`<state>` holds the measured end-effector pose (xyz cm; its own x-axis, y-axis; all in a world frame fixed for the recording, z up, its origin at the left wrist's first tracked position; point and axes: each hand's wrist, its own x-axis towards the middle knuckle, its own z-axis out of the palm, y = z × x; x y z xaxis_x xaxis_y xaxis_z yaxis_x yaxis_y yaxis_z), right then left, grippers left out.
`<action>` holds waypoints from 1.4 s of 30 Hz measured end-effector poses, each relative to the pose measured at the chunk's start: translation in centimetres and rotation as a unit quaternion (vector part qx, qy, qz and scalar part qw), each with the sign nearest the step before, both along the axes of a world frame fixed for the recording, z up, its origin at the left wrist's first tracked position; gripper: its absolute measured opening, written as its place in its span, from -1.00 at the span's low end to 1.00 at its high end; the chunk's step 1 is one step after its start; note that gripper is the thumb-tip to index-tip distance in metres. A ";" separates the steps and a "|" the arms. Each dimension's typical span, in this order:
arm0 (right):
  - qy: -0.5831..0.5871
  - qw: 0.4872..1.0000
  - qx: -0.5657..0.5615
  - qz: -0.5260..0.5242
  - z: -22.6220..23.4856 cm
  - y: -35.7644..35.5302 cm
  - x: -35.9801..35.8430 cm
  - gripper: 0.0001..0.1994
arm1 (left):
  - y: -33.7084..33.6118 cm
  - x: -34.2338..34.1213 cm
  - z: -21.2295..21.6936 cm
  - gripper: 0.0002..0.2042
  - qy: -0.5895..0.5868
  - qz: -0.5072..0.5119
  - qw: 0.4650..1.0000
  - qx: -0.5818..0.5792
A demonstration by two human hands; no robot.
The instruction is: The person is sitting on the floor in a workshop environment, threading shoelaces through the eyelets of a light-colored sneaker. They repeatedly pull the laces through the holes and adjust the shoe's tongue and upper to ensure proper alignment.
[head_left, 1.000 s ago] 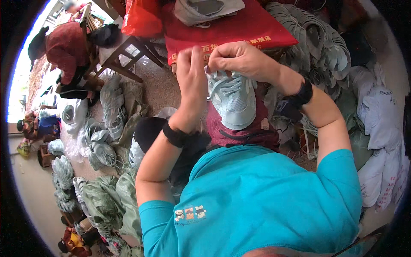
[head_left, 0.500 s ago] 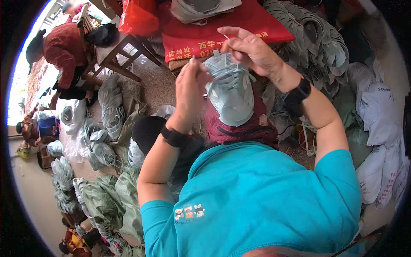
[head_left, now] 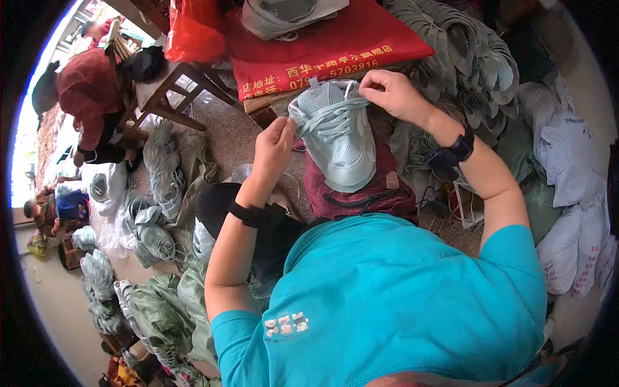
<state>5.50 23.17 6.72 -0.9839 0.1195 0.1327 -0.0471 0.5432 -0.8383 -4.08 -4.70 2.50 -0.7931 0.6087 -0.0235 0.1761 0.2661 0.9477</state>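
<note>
A pale blue-green shoe upper (head_left: 338, 138) with laces lies on a dark red cloth (head_left: 361, 190) over my lap, toe toward me. My left hand (head_left: 274, 145) pinches a lace end at the shoe's left side. My right hand (head_left: 390, 93) pinches the other lace end at the shoe's top right. The laces run crosswise through the eyelets between both hands. Each wrist wears a black band.
A red-covered table (head_left: 335, 51) stands ahead with another pale shoe upper (head_left: 284, 16) on it. Heaps of pale uppers lie at the left (head_left: 158, 187) and top right (head_left: 464, 58). White sacks (head_left: 574, 193) sit at right. A person in red (head_left: 87, 97) sits at left by a wooden stool (head_left: 174, 87).
Both hands have moved apart from the shoe's top, pulling the lace ends outward. The shoe now lies lower and in full view on my lap.
</note>
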 end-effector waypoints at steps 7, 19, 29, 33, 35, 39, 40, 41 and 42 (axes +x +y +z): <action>0.063 0.962 0.262 0.040 1.6 -1.6 -0.9 -0.91 | -0.1 0.0 0.3 -0.75 0.002 -0.057 0.998 -0.019; -0.024 0.859 0.500 0.105 4.2 -4.0 -2.7 -0.85 | 0.7 -1.9 4.2 -0.78 -0.224 -0.056 0.970 -0.080; -0.204 0.931 0.156 0.261 5.1 1.2 -4.3 -0.80 | 1.0 -3.9 2.4 -0.83 0.131 -0.110 0.979 -0.108; -0.276 0.921 0.030 0.271 4.0 2.4 -5.4 -0.81 | 0.1 -6.1 1.6 -0.78 0.030 -0.157 0.986 0.046; -0.275 0.921 0.053 0.271 4.3 1.8 -5.7 -0.85 | 0.6 -5.9 1.9 -0.78 0.048 -0.171 0.984 -0.012; -0.254 0.917 0.134 0.275 5.4 1.7 -5.9 -0.87 | 1.3 -5.8 4.2 -0.81 0.206 -0.220 0.948 -0.098; -0.234 0.913 0.176 0.285 5.7 1.6 -6.1 -0.86 | 1.2 -5.6 4.7 -0.81 0.236 -0.233 0.937 -0.112; -0.233 0.916 0.163 0.282 5.7 1.7 -6.2 -0.84 | 1.3 -5.8 4.6 -0.81 0.211 -0.239 0.941 -0.110; -0.231 0.920 0.151 0.280 5.5 1.9 -6.2 -0.82 | 1.7 -6.3 4.3 -0.80 0.185 -0.246 0.945 -0.107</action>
